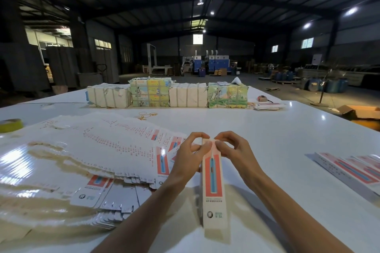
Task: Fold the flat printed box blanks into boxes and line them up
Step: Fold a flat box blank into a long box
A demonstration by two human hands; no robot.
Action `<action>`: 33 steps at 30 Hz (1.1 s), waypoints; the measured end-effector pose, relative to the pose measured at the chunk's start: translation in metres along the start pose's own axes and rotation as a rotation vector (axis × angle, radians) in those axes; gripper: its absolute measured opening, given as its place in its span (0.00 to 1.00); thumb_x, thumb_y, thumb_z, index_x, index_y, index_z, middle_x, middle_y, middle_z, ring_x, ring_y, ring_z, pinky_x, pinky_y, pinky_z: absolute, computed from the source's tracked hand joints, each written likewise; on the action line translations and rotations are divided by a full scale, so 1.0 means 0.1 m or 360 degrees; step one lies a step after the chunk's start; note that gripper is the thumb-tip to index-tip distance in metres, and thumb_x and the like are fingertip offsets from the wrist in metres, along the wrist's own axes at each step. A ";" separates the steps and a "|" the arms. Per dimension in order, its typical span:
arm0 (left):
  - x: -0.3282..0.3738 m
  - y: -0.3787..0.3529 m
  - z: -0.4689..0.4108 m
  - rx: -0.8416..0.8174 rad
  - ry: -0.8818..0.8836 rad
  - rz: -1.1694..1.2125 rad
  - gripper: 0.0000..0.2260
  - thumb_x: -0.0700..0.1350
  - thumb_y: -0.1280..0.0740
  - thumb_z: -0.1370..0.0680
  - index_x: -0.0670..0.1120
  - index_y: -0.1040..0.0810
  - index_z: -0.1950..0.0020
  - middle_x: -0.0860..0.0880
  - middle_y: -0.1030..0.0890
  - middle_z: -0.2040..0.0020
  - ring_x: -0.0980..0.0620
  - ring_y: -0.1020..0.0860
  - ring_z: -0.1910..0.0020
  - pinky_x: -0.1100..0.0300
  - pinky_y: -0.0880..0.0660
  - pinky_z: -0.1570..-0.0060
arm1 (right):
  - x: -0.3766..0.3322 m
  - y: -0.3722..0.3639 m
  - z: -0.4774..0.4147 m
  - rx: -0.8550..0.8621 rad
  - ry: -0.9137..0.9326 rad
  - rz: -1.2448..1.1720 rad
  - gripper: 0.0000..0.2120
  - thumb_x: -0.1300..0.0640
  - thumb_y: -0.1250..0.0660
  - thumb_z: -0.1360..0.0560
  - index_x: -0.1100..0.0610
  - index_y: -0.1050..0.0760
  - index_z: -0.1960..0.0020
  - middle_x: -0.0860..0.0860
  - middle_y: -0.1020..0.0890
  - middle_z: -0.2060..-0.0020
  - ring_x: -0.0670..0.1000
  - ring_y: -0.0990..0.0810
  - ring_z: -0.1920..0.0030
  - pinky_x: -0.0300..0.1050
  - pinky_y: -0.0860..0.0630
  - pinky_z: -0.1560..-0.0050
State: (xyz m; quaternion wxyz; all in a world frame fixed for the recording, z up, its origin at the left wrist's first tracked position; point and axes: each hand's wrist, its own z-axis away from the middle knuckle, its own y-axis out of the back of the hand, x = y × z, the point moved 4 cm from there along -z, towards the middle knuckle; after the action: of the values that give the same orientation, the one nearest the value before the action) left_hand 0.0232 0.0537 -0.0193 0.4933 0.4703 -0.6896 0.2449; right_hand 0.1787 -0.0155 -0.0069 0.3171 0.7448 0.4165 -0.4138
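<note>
A long folded box (213, 187) is held over the white table (267, 129), its far end pinched between the curled fingers of the left hand (189, 152) and the right hand (231, 146). Flat blanks (92, 150) are fanned out at the left; finished boxes (353, 168) are laid at the right

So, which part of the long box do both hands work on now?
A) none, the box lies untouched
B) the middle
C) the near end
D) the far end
D: the left hand and the right hand both pinch the far end of the box, and nothing touches its near end.
</note>
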 end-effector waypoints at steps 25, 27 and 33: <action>-0.12 0.04 -0.05 0.0072 0.0393 0.0421 0.09 0.53 0.27 0.19 0.52 0.17 0.41 0.45 0.12 0.52 0.43 0.11 0.54 0.52 0.15 0.61 | 0.00 0.00 0.06 0.0048 -0.0170 -0.0075 0.05 0.58 0.31 0.17 0.56 0.16 0.50 0.51 0.14 0.60 0.54 0.12 0.55 0.36 0.19 0.59; -0.14 0.07 -0.05 -0.0009 0.0520 0.0481 0.10 0.52 0.27 0.20 0.50 0.17 0.40 0.43 0.12 0.50 0.42 0.12 0.51 0.50 0.15 0.59 | -0.01 -0.01 0.06 0.0024 -0.0152 -0.0033 0.05 0.59 0.30 0.17 0.55 0.16 0.50 0.49 0.13 0.59 0.52 0.12 0.54 0.35 0.19 0.59; -0.21 0.12 -0.03 -0.0159 0.0856 0.0808 0.24 0.50 0.20 0.28 0.44 0.19 0.35 0.36 0.13 0.45 0.35 0.13 0.46 0.46 0.15 0.56 | -0.01 -0.02 0.06 -0.0080 -0.0161 0.0013 0.06 0.59 0.31 0.17 0.55 0.15 0.50 0.48 0.13 0.57 0.51 0.12 0.53 0.34 0.20 0.59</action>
State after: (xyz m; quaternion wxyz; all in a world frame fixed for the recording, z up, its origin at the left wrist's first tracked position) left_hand 0.0151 0.0694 -0.0355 0.6027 0.1786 -0.6410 0.4404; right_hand 0.1744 -0.0198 -0.0093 0.3582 0.7165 0.4071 -0.4389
